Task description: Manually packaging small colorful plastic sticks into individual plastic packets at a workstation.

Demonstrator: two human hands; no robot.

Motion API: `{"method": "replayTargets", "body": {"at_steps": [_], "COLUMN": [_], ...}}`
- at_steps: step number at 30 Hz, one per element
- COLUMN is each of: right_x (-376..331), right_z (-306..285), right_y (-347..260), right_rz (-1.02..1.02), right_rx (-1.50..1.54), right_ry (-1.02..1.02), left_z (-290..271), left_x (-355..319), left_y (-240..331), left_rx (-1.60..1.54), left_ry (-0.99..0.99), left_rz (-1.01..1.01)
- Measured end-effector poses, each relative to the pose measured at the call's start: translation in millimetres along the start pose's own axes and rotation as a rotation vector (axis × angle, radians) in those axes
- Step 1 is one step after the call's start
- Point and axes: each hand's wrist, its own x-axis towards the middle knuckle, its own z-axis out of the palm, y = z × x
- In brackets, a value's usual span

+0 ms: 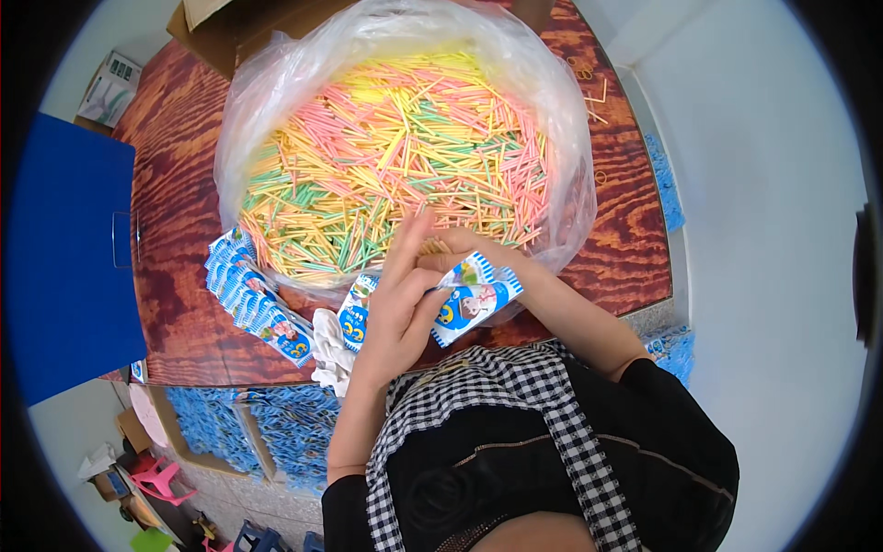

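Both my hands meet at the near rim of a big clear plastic bag (575, 221) full of thin pink, yellow and green sticks (386, 156). My left hand (402, 299) pinches small blue-and-white printed packets (474, 302) between thumb and fingers, its index finger stretched toward the sticks. Close behind it, partly covered by the packets, my right hand (469, 244) curls around a few pale sticks (434, 247). Another blue packet (355, 317) shows just left of my left hand. An overlapping row of such packets (253, 293) lies farther left.
A crumpled white cloth (331, 350) lies at the near edge of the red wood-grain table (175, 202). Behind the bag stands a cardboard box (216, 41). Rubber bands (601, 178) and loose sticks lie on the right. Trays of blue packets (294, 428) sit below; a blue panel (74, 258) stands left.
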Motion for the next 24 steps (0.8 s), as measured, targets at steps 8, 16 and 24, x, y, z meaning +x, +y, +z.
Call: {"method": "replayTargets", "body": {"at_steps": [8,16,24], "right_x": [3.9,-7.9,-14.5], "right_z": [0.8,17.1,27.4], "right_y": [18.3,11.6,-5.9], "right_rz": [-0.043,-0.131,-0.211], "right_rx": [-0.056,-0.258,-0.585], "right_ry": [0.11,0.056,0.07], "left_z": [-6.5,-2.4,-19.5], "left_x": [-15.7,-32.7,-57.8], "left_y": [-0.9,-5.6,-21.6], "left_rx": [0.249,0.081,-0.278], "left_ry": [-0.005,0.039,0.339], "left_rz": [0.008,-0.058,-0.143]}}
